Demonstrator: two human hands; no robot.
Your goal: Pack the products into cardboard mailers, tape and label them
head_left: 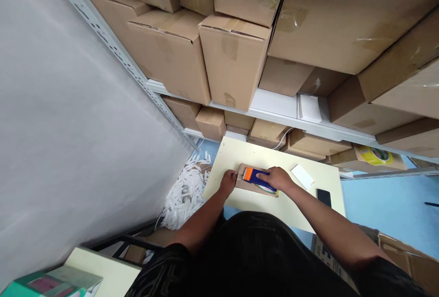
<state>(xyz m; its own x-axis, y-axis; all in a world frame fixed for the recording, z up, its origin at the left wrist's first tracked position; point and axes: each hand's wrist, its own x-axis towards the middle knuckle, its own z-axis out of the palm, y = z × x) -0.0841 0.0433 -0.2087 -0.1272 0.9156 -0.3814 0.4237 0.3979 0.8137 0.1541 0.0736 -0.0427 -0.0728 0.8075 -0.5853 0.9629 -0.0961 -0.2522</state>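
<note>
A small brown cardboard box (244,189) lies on the pale yellow table (233,151) in front of me. My right hand (277,178) is wrapped round a blue and orange tape dispenser (255,176), which rests over the top of the box. Part of a tape roll (267,189) shows below the dispenser. At the box's left end is my left hand (229,181), its fingers closed together against the edge. What those fingers pinch, if anything, is too small to make out.
On the table's right lie a white box (302,176) and a black phone (323,197). Shelves with cardboard boxes (236,55) rise behind it. White scraps (185,196) heap on the floor at left, beside a grey wall (85,119). A yellow tape roll (375,155) sits at right.
</note>
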